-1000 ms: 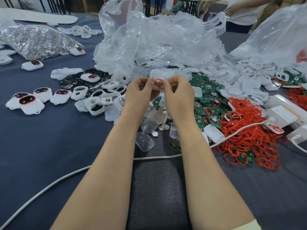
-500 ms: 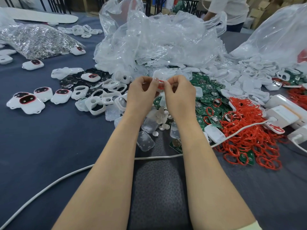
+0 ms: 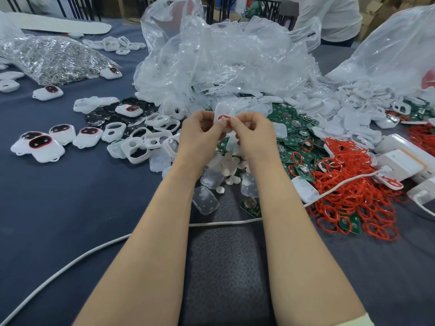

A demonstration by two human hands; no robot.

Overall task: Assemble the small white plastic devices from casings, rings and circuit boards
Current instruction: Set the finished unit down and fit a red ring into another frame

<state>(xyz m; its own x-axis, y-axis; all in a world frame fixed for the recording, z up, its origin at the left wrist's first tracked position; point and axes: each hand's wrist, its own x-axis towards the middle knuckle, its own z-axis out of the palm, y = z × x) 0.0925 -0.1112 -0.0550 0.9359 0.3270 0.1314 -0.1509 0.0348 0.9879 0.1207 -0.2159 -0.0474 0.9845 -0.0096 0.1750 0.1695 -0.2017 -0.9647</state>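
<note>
Red ring (image 3: 222,118) up above parts heap, mid-table, pressed against white casing (image 3: 224,109). Left hand (image 3: 200,135) and right hand (image 3: 253,135) both curled tight, thumb and forefinger pinching ring at casing. My read: seating ring into casing groove. Ring light, floppy, stretchy, so likely to twist or pop out; feed it in by edge, bit by bit. Casing thin, stiff, slick; grip by rim, not face. Spare rings (image 3: 348,189) heaped right, boards (image 3: 294,137) just beyond right hand.

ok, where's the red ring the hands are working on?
Head view, centre: the red ring sits on a white casing pinched between the left hand and right hand, just left of the green circuit boards.
</note>
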